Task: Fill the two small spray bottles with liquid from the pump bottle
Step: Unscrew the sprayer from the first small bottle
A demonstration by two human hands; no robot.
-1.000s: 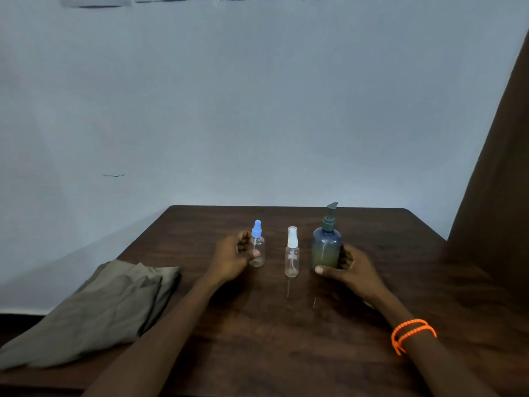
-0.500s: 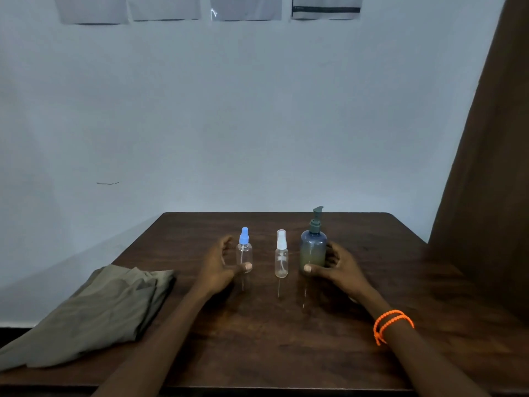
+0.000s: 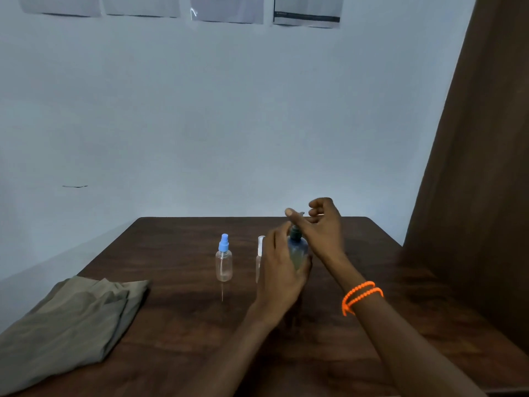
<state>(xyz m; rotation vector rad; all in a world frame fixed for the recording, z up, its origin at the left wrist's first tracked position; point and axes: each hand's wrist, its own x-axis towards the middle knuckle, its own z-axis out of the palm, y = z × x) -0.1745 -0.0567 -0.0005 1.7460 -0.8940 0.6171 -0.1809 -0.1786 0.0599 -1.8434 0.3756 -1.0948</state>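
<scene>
The blue-green pump bottle stands on the dark wooden table, right of centre. My left hand is wrapped around its body from the left. My right hand, with orange bead bracelets on the wrist, is above it, thumb and fingers closed around the pump head. A clear spray bottle with a blue cap stands free to the left. A second clear spray bottle with a white cap stands between them, mostly hidden behind my left hand.
A folded olive cloth lies at the table's near left corner. A brown curtain hangs at the right. Behind the table is a pale wall with paper sheets near the top.
My left hand left the blue-capped spray bottle and moved right onto the pump bottle's body. My right hand rose from the bottle's base to the pump head.
</scene>
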